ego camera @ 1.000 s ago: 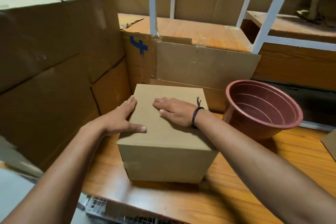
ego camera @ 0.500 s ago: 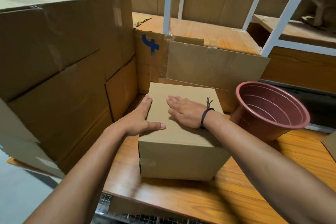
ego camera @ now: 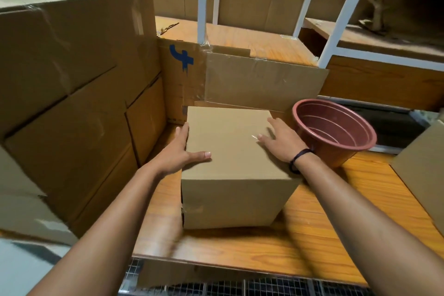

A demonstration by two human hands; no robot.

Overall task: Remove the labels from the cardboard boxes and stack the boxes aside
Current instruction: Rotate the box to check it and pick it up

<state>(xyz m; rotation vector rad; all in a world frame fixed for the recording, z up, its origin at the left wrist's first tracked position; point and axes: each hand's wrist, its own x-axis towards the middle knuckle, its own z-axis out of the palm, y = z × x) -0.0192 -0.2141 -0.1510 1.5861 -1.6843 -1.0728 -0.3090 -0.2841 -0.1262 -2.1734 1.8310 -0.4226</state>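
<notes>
The right hand (ego camera: 280, 143) has slid to the right edge of the box (ego camera: 228, 175), the left hand (ego camera: 179, 152) stays on the left edge, all fingers straight. The box stands on the table (ego camera: 336, 214), probably ready for lifting.

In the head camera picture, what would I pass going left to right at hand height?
Large stacked cardboard boxes → left hand → small cardboard box → right hand → reddish plastic pot → cardboard sheet at the right edge.
</notes>
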